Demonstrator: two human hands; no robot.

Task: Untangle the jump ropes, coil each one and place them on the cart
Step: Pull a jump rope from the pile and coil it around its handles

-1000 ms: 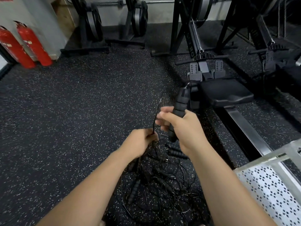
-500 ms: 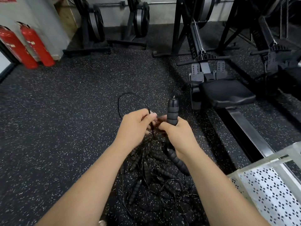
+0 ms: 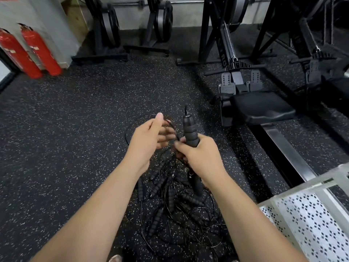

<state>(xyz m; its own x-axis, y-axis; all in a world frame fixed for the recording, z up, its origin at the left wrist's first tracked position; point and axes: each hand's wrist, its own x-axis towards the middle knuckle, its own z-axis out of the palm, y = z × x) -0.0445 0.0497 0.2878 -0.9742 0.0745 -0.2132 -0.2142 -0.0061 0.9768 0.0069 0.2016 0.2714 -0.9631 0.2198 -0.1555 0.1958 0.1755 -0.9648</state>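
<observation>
Covering everything, a black speckled floor [image 3: 75, 129] holds two rowing machines [image 3: 260, 108], one white perforated cart [image 3: 311, 233] at lower right, two red fire extinguishers [image 3: 30, 52], and a tangled pile of thin black jump ropes [image 3: 170, 205] between the forearms. The right hand [image 3: 200, 157] has its grip wrapped round one upright ribbed handle [image 3: 190, 131]; the left hand [image 3: 149, 138] has its grip loosely spread, a cord [image 3: 172, 127] touching its fingers.

Black speckled rubber floor [image 3: 75, 129]. Tangled jump ropes [image 3: 175, 210] piled on it low centre, handles and cords mixed. Two red fire extinguishers [image 3: 40, 52] far left, rowing machine [image 3: 262, 108] right, racks [image 3: 105, 35] at back, cart [image 3: 311, 224] corner lower right.
</observation>
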